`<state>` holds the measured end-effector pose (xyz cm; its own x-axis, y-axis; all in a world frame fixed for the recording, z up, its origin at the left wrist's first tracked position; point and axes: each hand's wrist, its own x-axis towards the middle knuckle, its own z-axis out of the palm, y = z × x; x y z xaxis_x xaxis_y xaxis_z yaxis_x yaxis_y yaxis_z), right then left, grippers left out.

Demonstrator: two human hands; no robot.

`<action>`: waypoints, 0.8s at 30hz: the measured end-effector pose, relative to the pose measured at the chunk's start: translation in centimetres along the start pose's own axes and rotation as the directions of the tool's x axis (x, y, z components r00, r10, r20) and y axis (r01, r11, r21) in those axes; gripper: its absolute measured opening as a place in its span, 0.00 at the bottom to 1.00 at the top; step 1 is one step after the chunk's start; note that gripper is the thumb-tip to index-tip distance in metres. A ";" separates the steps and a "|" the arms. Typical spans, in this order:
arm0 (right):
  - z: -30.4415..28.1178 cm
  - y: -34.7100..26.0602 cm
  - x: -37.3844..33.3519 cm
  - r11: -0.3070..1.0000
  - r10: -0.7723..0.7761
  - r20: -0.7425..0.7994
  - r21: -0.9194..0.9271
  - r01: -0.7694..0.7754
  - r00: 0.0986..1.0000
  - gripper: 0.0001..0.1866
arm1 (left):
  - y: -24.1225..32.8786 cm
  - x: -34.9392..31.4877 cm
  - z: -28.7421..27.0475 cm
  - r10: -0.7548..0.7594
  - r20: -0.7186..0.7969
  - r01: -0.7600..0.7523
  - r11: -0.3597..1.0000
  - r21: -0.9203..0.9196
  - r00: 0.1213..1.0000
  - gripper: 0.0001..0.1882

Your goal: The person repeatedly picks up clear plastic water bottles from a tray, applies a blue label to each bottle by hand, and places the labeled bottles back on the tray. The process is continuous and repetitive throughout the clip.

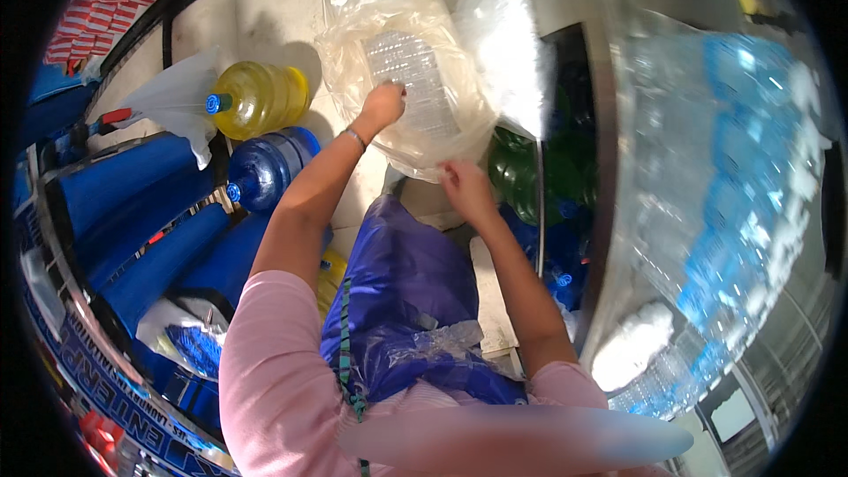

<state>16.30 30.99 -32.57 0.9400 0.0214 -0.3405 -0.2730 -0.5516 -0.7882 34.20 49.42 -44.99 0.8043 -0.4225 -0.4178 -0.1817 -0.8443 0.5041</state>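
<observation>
In front of me lies a large clear plastic bag (349, 62), its mouth spread toward me. Inside it show rows of clear, ridged plastic pieces (408, 66), perhaps bottles or cups; I cannot tell which. My left hand (382, 106) is over the left side of the bag's mouth, its fingers curled closed. Whatever they hold, if anything, is hidden. At the near right edge of the bag, my right hand (465, 187) has its fingertips pinched on the film.
A yellow water jug (263, 97) and a blue water jug (274, 166) lie at the left. Green jugs (530, 172) sit on the right, below a white plastic bundle (503, 40). Farther right stand wrapped clear-and-blue bottles (707, 185). Blue rolls (128, 181) line the left side.
</observation>
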 end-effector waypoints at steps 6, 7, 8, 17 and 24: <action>10.3 9.7 18.0 0.929 -0.092 -0.053 -0.364 0.066 0.994 0.13 | -6.5 10.2 5.3 0.073 0.006 -0.072 0.968 0.242 0.997 0.21; 11.3 11.1 19.9 0.897 -0.061 -0.004 -0.439 0.053 0.998 0.13 | -7.1 11.2 6.0 0.067 0.000 -0.064 0.950 0.306 0.998 0.25; 12.1 12.3 21.1 0.859 -0.030 0.041 -0.510 0.047 0.999 0.14 | -7.6 12.1 6.5 0.050 0.018 -0.053 0.923 0.380 0.999 0.29; 13.7 18.4 21.6 0.728 -0.118 0.083 -0.670 0.143 0.989 0.19 | -8.8 14.8 7.3 -0.101 0.117 0.034 0.879 0.475 0.988 0.48; 13.3 17.3 21.1 0.666 0.032 0.249 -0.727 0.166 0.968 0.18 | -9.4 15.8 6.6 -0.067 0.100 0.006 0.858 0.514 0.993 0.40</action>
<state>28.70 33.05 -60.20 0.8501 0.2113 -0.4825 0.1229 -0.9703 -0.2083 44.87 48.52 -61.35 0.7538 -0.3961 -0.5243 -0.4420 -0.8960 0.0414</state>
